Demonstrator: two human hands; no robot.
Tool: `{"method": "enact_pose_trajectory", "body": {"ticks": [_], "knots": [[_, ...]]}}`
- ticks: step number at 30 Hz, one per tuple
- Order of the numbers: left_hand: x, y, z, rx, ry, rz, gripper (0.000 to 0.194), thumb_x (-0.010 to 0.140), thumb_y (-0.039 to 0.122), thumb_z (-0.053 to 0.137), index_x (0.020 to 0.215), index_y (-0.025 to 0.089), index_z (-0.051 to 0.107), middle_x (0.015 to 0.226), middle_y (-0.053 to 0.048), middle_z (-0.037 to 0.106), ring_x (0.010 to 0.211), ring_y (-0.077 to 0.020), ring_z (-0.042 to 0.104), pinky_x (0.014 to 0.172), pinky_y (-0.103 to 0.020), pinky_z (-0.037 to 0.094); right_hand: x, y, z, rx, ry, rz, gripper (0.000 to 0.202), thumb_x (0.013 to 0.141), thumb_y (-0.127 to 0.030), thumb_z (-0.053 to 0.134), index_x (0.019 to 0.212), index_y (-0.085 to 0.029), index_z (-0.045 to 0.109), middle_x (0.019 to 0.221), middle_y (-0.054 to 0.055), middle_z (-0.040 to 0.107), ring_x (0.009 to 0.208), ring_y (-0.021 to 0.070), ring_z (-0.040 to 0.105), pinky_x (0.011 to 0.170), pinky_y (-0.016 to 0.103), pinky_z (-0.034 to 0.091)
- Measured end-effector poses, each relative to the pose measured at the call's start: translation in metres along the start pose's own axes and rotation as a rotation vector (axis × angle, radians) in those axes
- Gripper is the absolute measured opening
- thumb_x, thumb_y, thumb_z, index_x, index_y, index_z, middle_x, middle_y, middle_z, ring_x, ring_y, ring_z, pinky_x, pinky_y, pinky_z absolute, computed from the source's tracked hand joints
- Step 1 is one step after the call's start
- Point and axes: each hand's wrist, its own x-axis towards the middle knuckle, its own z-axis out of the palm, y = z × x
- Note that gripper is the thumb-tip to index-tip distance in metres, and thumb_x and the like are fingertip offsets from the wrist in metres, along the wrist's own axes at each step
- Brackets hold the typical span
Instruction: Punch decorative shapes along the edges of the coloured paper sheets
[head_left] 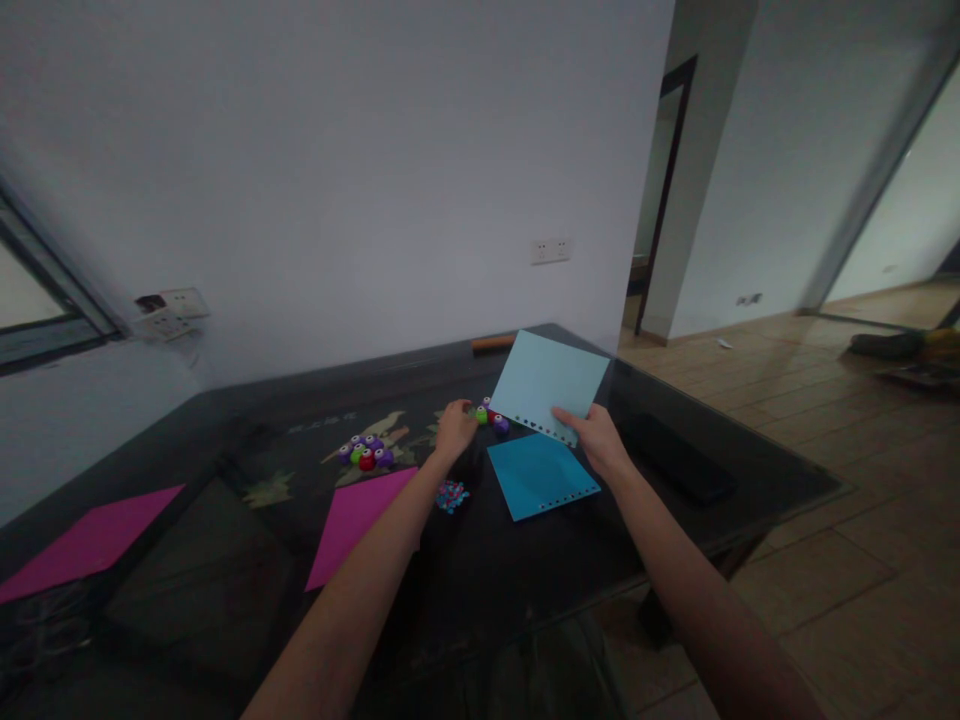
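Observation:
My right hand (594,436) grips a light blue sheet (551,380) with holes along its lower edge, thumb on top. Below that sheet, a darker blue sheet (538,474) with a punched edge lies on the black table. My left hand (456,428) is beside a small group of colourful round pieces (499,424); its fingers are bent, and whether they hold anything is too small to tell. A second group of round pieces (367,458) sits further left. Near my left forearm are a pile of tiny red and blue bits (451,496) and a pink sheet (356,520).
Another pink sheet (90,540) lies at the far left, with scissors (56,637) near it. A dark flat object (679,460) rests on the right side of the table (480,590). An orange-brown bar (492,344) lies at the back by the wall.

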Motion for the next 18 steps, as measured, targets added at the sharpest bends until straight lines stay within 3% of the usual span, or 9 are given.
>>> {"method": "enact_pose_trajectory", "body": {"ticks": [4,8,14,18], "knots": [[-0.022,0.0,-0.023,-0.211,-0.084,0.055,0.028,0.084,0.021,0.044,0.104,0.014,0.063,0.098,-0.007,0.068,0.082,-0.0136,0.063,0.069,-0.021,0.046,-0.007,-0.002,0.004,-0.056,-0.135,0.073,0.034,0.058,-0.026,0.077,0.087,-0.014,0.067,0.087,0.009,0.071,0.072,0.0219,0.066,0.068,0.035,0.053],[-0.052,-0.003,-0.035,-0.628,-0.116,0.042,0.036,0.085,0.037,0.041,0.095,0.014,0.066,0.089,-0.007,0.069,0.075,-0.015,0.063,0.059,-0.022,0.044,-0.014,-0.002,0.009,-0.121,-0.31,0.17,0.032,0.058,-0.027,0.077,0.086,-0.013,0.069,0.084,0.009,0.071,0.068,0.0203,0.065,0.064,0.032,0.053],[-0.085,-0.012,-0.026,-0.664,-0.057,0.009,0.025,0.072,0.035,0.059,0.075,0.012,0.067,0.072,-0.005,0.069,0.07,-0.0177,0.062,0.063,-0.025,0.046,-0.016,0.006,0.012,-0.238,-0.434,0.196,0.038,0.056,-0.032,0.078,0.085,-0.01,0.068,0.079,0.009,0.071,0.065,0.0186,0.064,0.06,0.03,0.052],[-0.091,-0.015,-0.026,-0.616,-0.024,0.032,0.022,0.072,0.033,0.059,0.074,0.013,0.067,0.073,-0.005,0.068,0.07,-0.0181,0.063,0.062,-0.025,0.047,-0.014,0.009,0.014,-0.186,-0.372,0.211,0.036,0.059,-0.038,0.076,0.082,-0.011,0.068,0.077,0.009,0.07,0.059,0.0176,0.063,0.055,0.029,0.051]]}}
